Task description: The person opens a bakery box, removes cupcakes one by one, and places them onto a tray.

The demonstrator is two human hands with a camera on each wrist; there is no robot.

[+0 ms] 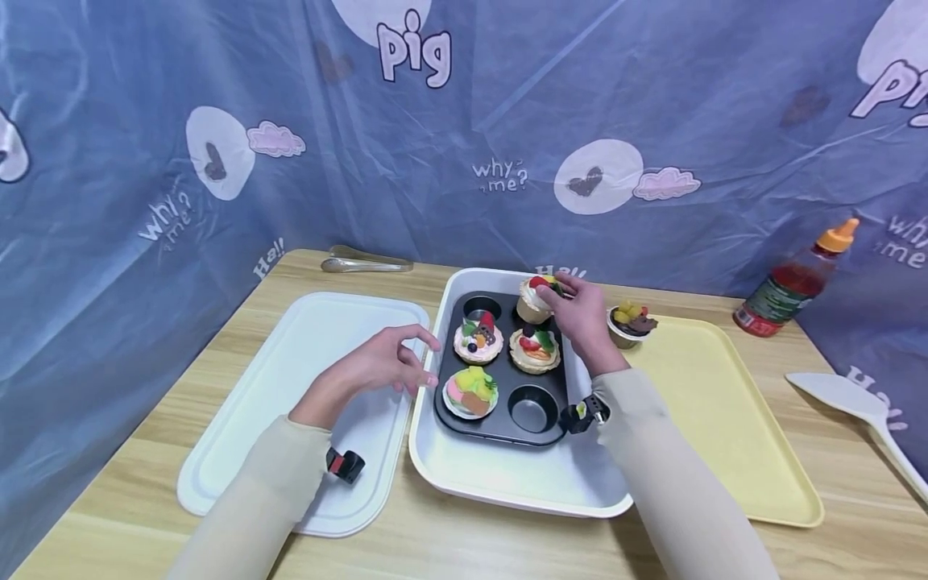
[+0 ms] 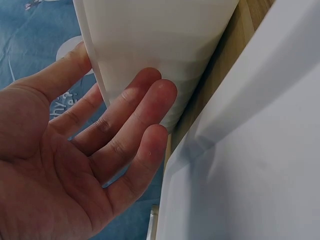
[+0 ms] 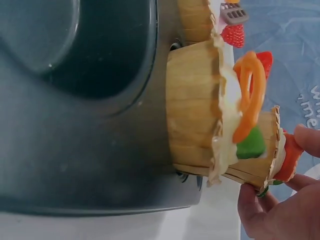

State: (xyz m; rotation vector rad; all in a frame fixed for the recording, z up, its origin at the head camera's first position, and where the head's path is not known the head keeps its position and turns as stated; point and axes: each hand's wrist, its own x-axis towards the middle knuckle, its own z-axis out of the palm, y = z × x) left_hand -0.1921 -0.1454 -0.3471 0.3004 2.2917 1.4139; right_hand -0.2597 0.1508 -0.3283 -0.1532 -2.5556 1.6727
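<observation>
My right hand (image 1: 576, 314) pinches a toy cupcake (image 1: 535, 304) with red and green topping, at the back right of a dark muffin tin (image 1: 500, 425). In the right wrist view this cupcake (image 3: 257, 155) tilts, its base partly hidden behind a nearer one. More fruit-topped toy cupcakes sit in the tin: a berry one (image 1: 478, 344), an orange-and-red one (image 1: 535, 352) and a yellow-and-pink one (image 1: 471, 393). The front right cup (image 1: 532, 408) and back left cup hold nothing. Beside the left rim of the white tub (image 1: 522, 498), my left hand (image 1: 384, 358) has loosely bent fingers and holds nothing.
A white tray (image 1: 300, 370) lies left of the tub, with metal tongs (image 1: 366, 264) behind it. On the right are a yellow tray (image 1: 718, 435), a chocolate-topped cup (image 1: 629, 322), a sauce bottle (image 1: 790, 286) and a white spoon (image 1: 841, 395). A blue curtain hangs behind.
</observation>
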